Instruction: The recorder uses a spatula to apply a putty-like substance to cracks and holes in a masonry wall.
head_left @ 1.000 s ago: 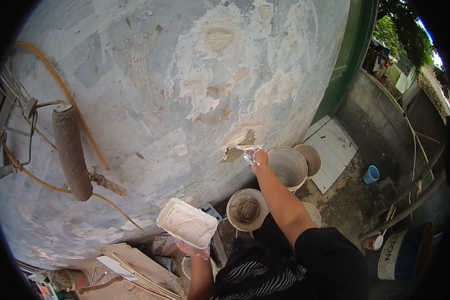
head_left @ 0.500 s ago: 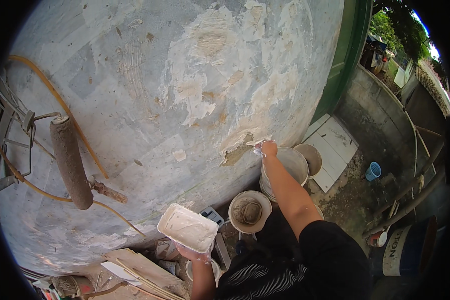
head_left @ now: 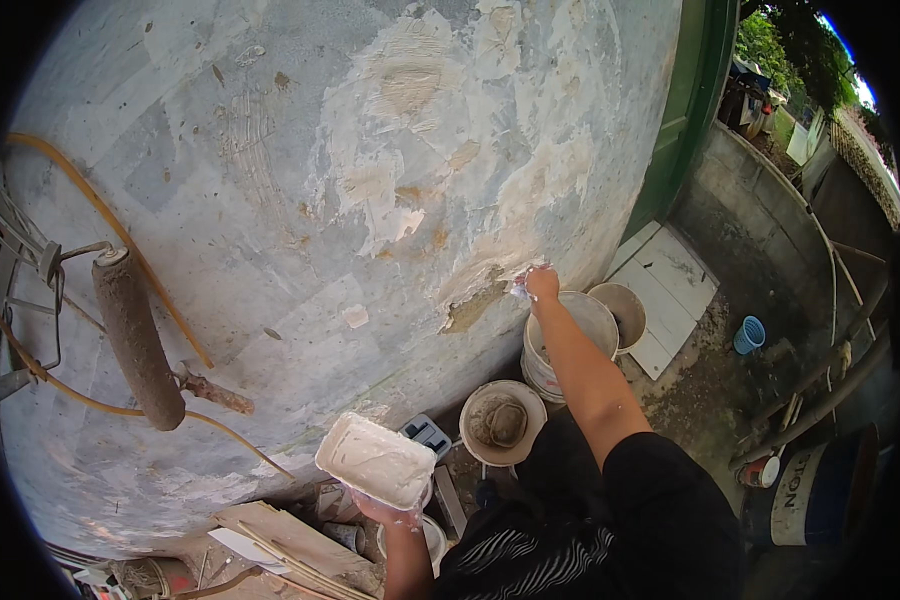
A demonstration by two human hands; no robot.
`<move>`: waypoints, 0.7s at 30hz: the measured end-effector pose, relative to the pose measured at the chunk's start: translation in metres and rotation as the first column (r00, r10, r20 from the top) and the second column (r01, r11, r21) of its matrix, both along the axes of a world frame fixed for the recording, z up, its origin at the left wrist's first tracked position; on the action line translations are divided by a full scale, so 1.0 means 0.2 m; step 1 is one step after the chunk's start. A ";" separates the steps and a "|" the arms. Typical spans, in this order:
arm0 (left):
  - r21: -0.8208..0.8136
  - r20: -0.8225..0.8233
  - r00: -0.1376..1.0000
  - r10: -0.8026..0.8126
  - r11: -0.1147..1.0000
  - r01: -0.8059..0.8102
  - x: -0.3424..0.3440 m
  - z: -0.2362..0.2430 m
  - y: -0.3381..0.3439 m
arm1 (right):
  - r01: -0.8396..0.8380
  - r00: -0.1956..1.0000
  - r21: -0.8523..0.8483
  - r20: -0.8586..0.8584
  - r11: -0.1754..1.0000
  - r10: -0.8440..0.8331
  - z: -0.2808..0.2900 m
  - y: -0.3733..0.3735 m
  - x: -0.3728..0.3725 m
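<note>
My right hand is closed on a small putty-smeared spreader, mostly hidden, against the upper right edge of a chipped patch in the blotchy grey-white wall. White paste coats my fingers. My left hand grips a rectangular white tray from beneath, below and left of the patch; smooth off-white paste lies in it. Dirty buckets stand along the foot of the wall, beneath my right arm.
At left, a dirty paint roller hangs beside yellow hose. A green door, white boards, blue plastic basket and dark drum are at right. Wood scraps lie below.
My right hand has moved right and up along the damaged patch with the spreader. My left hand still holds the tray, now slightly lower in view.
</note>
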State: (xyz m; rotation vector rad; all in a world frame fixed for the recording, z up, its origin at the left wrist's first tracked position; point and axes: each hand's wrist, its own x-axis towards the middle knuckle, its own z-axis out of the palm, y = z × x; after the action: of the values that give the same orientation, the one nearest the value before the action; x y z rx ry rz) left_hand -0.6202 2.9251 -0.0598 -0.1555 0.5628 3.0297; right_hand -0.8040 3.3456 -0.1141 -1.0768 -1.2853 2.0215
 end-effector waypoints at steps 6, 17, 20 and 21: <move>0.042 0.044 0.999 -0.028 0.999 0.026 0.00 0.06 0.06 | -0.172 0.956 -0.025 -0.246 0.985 0.161 0.00 0.12 -0.03; -0.085 -0.013 0.996 -0.092 0.992 0.091 0.00 0.06 0.13 | -0.121 0.986 0.437 0.155 0.891 0.057 -0.06 0.17 0.14; -0.064 0.022 0.997 -0.080 0.995 0.081 0.02 0.01 0.10 | -0.385 0.881 0.719 0.473 0.578 -0.002 -0.04 0.09 0.10; -0.046 0.025 0.997 -0.076 0.996 0.077 0.02 -0.01 0.09 | -0.463 0.845 0.739 0.534 0.489 -0.007 0.00 0.04 0.10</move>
State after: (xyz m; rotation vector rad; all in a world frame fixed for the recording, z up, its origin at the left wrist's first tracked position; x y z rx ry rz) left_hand -0.6153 2.9437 -0.0615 -0.1676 0.6241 2.9383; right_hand -0.7834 3.3541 -0.1131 -0.8989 -2.4488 0.9170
